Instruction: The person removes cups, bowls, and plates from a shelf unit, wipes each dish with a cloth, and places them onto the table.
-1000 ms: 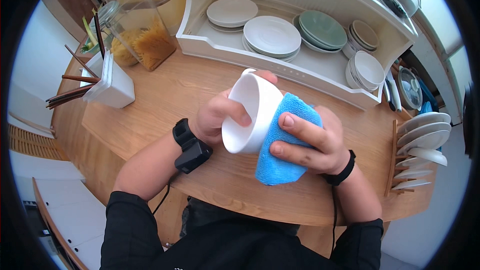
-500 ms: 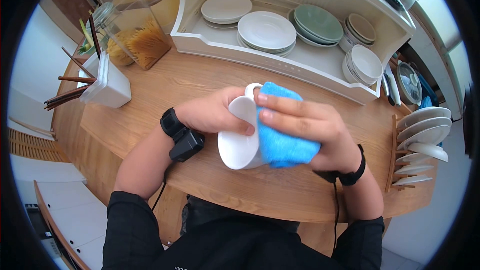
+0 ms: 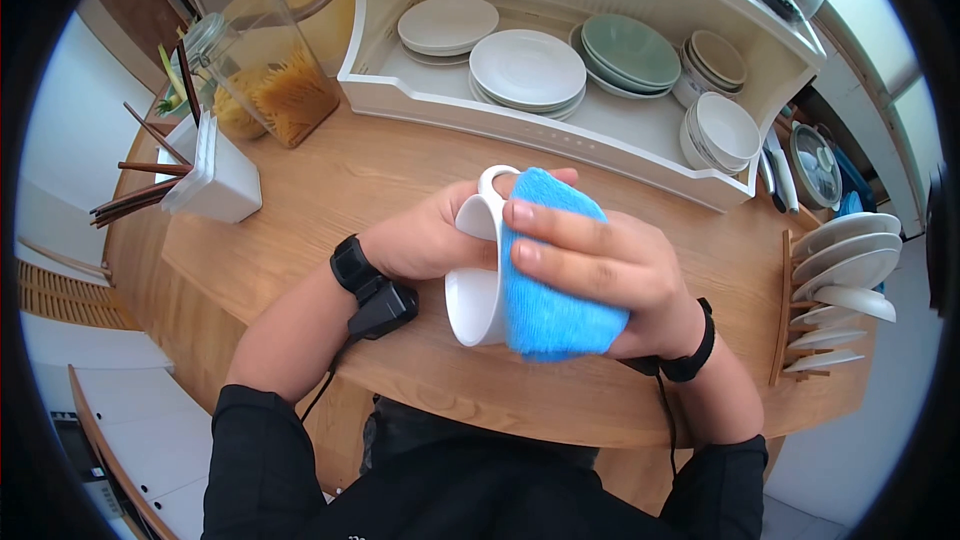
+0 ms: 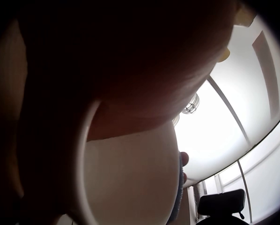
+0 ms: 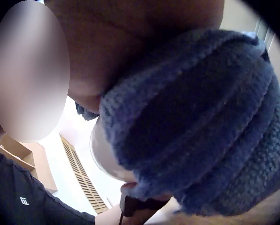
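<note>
Mug (image 3: pixel 470 308) has turned between left hand (image 3: pixel 422 237), gripping it, and right hand (image 3: pixel 640 275), holding cloth (image 3: pixel 556 312) against it.

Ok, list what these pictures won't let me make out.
Head view: the mug's outer wall beneath the blue cloth.
Head view: part of the left hand, hidden by mug and cloth.
Left wrist view: part of the mug, cut off by the bottom edge.
Right wrist view: the shirt emblem, too small to read.
</note>
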`<state>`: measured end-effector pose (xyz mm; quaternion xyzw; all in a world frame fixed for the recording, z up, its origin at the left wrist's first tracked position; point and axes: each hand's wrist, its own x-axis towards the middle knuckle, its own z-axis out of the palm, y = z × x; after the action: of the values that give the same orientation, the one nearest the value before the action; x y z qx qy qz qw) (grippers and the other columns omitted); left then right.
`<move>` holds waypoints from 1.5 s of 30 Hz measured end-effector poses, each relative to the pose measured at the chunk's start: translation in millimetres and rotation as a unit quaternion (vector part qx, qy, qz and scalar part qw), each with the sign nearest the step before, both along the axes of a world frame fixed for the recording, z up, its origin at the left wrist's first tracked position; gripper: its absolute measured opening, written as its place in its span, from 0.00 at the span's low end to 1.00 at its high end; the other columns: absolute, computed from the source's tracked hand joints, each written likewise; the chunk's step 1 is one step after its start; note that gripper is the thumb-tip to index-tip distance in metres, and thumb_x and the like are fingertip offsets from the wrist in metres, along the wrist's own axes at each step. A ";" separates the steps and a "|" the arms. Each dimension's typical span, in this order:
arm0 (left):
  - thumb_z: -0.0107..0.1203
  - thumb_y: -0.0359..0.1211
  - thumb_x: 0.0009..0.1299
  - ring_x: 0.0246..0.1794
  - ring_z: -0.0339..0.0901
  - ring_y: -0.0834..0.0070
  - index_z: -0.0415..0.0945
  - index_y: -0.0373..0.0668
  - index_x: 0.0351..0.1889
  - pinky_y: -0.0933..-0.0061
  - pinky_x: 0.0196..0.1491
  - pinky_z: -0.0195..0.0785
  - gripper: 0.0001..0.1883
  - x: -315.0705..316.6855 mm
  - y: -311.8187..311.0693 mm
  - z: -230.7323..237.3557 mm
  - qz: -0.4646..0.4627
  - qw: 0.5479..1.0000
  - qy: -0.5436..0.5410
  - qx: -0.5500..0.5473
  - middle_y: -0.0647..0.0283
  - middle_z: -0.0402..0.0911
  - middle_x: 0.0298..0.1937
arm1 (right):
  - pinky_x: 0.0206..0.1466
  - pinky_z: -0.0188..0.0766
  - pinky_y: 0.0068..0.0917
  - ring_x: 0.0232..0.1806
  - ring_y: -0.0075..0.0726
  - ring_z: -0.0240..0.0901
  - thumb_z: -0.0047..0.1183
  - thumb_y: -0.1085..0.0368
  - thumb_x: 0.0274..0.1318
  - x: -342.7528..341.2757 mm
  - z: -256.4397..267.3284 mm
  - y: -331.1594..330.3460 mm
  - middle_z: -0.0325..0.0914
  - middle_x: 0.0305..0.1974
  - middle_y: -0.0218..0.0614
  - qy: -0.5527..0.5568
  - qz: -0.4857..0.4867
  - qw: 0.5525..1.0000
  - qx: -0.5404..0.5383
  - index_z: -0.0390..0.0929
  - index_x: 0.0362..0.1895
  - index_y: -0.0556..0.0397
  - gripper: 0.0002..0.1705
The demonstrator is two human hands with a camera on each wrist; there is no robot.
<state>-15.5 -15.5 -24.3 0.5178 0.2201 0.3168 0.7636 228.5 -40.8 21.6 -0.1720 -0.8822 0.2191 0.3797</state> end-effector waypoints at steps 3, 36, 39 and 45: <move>0.69 0.33 0.78 0.70 0.77 0.75 0.56 0.51 0.89 0.66 0.74 0.70 0.45 -4.8 3.6 -1.1 -0.005 1.000 -0.001 -0.003 0.65 0.80 0.72 | 0.38 0.79 0.33 0.46 0.43 0.89 0.76 0.62 0.51 5.0 4.1 6.3 0.85 0.68 0.28 -0.058 0.026 0.980 0.189 0.90 0.61 0.35 0.29; 0.64 0.56 0.73 0.90 0.48 0.57 0.24 0.50 0.91 0.47 0.87 0.47 0.64 27.8 -12.8 -20.6 0.164 0.980 -0.074 0.080 0.54 0.45 0.89 | 0.68 0.75 0.34 0.63 0.33 0.79 0.70 0.61 0.66 -5.5 -30.8 17.2 0.81 0.63 0.41 0.259 -0.149 0.825 -0.480 0.70 0.73 0.62 0.37; 0.68 0.53 0.70 0.93 0.32 0.49 0.16 0.52 0.90 0.50 0.88 0.35 0.70 29.4 -14.0 -16.8 0.097 0.987 -0.112 0.069 0.46 0.31 0.91 | 0.65 0.78 0.35 0.59 0.34 0.82 0.65 0.70 0.64 0.6 -38.9 22.6 0.83 0.59 0.40 0.279 -0.148 0.803 -0.506 0.73 0.70 0.62 0.31; 0.71 0.50 0.67 0.90 0.27 0.27 0.22 0.49 0.91 0.43 0.86 0.45 0.70 41.1 -30.0 -28.2 0.205 0.812 0.197 0.509 0.28 0.17 0.88 | 0.62 0.81 0.35 0.57 0.34 0.84 0.57 0.77 0.62 -2.2 -36.6 21.0 0.85 0.56 0.40 0.360 -0.154 0.726 -0.565 0.75 0.67 0.61 0.28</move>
<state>25.6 -45.5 -52.5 0.8267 0.2742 0.4239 0.2485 226.3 -19.8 -14.9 -0.3968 -0.3538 0.6610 0.5296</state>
